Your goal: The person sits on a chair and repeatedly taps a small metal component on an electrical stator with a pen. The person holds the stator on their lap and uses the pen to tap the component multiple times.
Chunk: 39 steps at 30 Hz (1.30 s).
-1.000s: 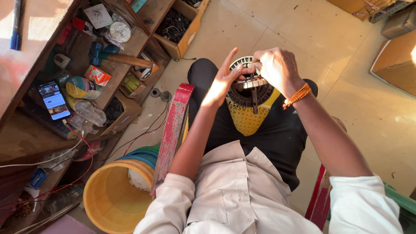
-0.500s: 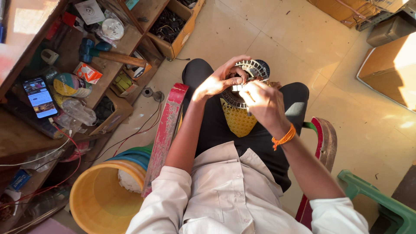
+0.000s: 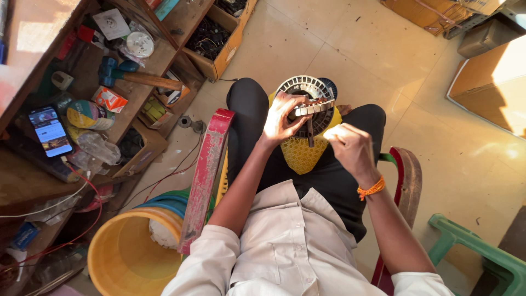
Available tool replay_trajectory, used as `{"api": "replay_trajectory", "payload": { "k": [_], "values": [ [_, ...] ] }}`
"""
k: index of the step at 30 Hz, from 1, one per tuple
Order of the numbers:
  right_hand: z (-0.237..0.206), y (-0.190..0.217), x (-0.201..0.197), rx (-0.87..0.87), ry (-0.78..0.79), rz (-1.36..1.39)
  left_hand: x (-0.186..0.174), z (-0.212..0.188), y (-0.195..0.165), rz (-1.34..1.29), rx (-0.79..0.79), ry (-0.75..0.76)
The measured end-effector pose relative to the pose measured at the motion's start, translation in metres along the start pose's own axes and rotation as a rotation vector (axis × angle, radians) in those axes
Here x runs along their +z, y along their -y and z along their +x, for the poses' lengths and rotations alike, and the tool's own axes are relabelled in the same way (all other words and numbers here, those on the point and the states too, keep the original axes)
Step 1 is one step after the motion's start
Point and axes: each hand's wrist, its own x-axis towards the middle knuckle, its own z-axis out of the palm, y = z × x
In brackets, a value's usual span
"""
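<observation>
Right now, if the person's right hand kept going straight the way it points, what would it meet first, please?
Most likely the dark rod hanging from the round slotted metal ring, which the left hand grips; the right hand is beside it, though depth is unclear.

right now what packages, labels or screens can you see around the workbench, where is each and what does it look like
Phone: flat on the wooden bench at far left, dark slab, lit screen of coloured tiles.
Small carton: on the shelf right of the phone, orange and white box, lying tilted.
Round tape roll: beside the carton, printed yellow, teal and white face.
White card pack: upper shelf, white rectangle with a round grey item on it.
</observation>
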Motion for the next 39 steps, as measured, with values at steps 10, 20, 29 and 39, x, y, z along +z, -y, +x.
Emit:
{"api": "replay_trajectory", "payload": {
  "k": [10, 20, 29, 39],
  "values": [
    [0.056, 0.020, -0.014, -0.220, -0.001, -0.142, 0.001, 0.000, -0.011, 0.050, 0.035, -0.042],
    [0.107, -0.004, -0.003, -0.168, 0.145, -0.231, -0.007, 0.003, -0.018, 0.023, 0.045, -0.020],
    [0.128, 0.001, 0.009, -0.119, 0.201, -0.183, -0.015, 0.037, -0.001, -1.001, -0.769, 0.086],
    [0.073, 0.050, 0.004, -0.001, 0.123, -0.075, -0.039, 0.035, 0.010, -0.804, -0.450, 0.380]
  ]
}}
